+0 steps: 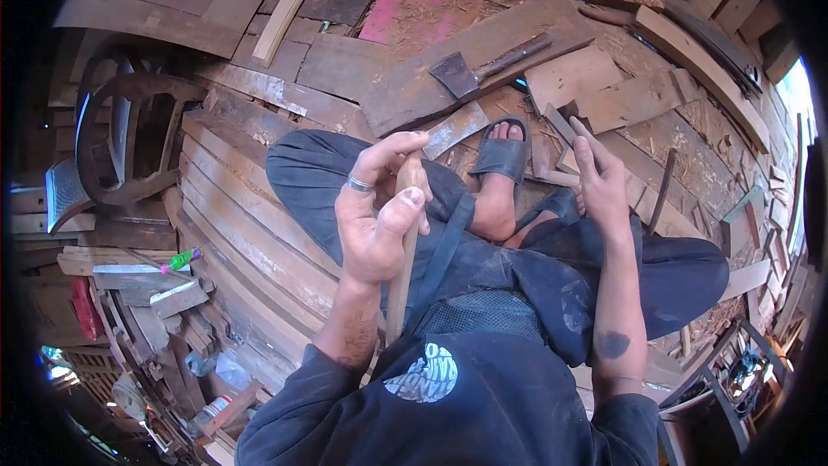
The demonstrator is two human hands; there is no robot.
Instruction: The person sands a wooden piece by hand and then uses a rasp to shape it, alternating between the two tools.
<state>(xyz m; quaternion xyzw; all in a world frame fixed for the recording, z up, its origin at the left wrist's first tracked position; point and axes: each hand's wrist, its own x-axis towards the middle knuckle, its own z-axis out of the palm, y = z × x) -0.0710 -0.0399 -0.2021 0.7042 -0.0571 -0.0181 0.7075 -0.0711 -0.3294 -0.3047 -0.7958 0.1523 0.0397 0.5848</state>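
Left hand point(377, 216) gripped wooden stick point(403, 250) upright over lap, right hand point(601, 181) reached open-fingered toward wood scraps point(561, 129) by hatchet point(483, 69); best kept stick steady, grip firm.

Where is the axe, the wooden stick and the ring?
axe point(455, 75), head view, on its metal blade.
wooden stick point(402, 267), head view, on its shaft below the left hand.
ring point(360, 183), head view, on the band.

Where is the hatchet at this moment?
In the head view, the hatchet lies on a wide plank ahead of the person, just beyond the sandalled foot, untouched by either hand.
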